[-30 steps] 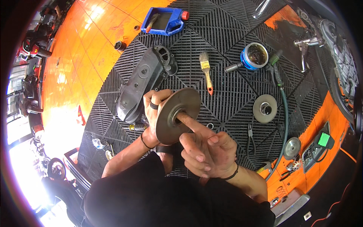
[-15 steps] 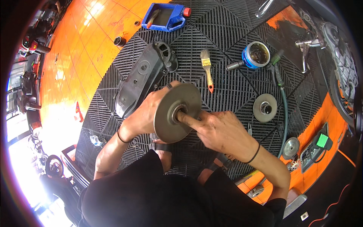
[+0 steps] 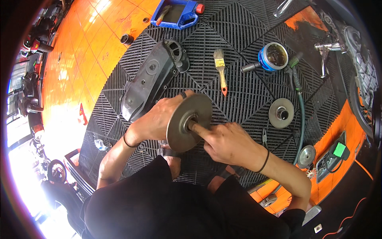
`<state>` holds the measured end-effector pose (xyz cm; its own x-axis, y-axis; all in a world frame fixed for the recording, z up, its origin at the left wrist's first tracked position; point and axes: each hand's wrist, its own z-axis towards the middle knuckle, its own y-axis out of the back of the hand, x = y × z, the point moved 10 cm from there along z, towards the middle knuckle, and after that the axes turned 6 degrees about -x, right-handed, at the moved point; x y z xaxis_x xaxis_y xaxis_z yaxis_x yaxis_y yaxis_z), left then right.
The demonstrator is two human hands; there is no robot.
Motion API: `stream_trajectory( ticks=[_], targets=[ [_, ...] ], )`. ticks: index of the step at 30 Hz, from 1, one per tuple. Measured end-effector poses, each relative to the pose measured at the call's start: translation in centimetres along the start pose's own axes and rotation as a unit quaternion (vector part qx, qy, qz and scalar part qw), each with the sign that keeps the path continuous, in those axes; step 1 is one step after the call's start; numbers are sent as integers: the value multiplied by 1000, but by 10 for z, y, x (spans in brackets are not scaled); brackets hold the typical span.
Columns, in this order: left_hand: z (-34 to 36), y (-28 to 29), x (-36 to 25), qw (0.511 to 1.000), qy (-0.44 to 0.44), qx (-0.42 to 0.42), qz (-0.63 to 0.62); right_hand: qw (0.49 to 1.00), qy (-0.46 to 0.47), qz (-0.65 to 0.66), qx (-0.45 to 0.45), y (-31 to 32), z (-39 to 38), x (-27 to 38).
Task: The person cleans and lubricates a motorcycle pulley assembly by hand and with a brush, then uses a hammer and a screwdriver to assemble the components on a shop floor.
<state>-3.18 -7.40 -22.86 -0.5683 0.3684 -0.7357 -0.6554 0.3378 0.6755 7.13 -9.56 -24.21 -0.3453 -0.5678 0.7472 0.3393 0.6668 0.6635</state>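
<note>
My left hand point(image 3: 157, 117) is shut on a grey metal disc point(image 3: 179, 133) with a central hub, holding it tilted; its fingertips are hidden behind it. The index finger of my right hand point(image 3: 227, 145) is inside the hub's bore, with the other fingers curled. Beyond them lie a black casing cover point(image 3: 147, 79) and a paintbrush point(image 3: 221, 71). A second flanged disc point(image 3: 289, 119) and pliers point(image 3: 264, 137) lie to the right on the black grid mat point(image 3: 238, 95).
A blue cut jug point(image 3: 181, 20) is at the back, a tin of dark grease point(image 3: 274, 55) back right beside a hose with nozzle point(image 3: 300, 107). Metal parts point(image 3: 306, 155) lie at right. Orange tiles point(image 3: 79, 51) surround the mat; motorcycles line the left.
My right hand has rolled from palm up to back up, its finger still in the bore. The back of my left hand now shows more, and the disc has shifted slightly.
</note>
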Motion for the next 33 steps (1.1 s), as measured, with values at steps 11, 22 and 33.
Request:
stream_trajectory(
  ticks=[11,22,33],
  targets=[
    [11,9,25,978,102,-161,91,758,-116,638,71,-3,2,-6],
    [-5,10,48,973,146,-172,-49,884,-165,-409,-155,186,-48,-227],
    [-33,7,65,968,212,-124,-53,894,-169,-414,-14,158,-15,-294]
  ],
)
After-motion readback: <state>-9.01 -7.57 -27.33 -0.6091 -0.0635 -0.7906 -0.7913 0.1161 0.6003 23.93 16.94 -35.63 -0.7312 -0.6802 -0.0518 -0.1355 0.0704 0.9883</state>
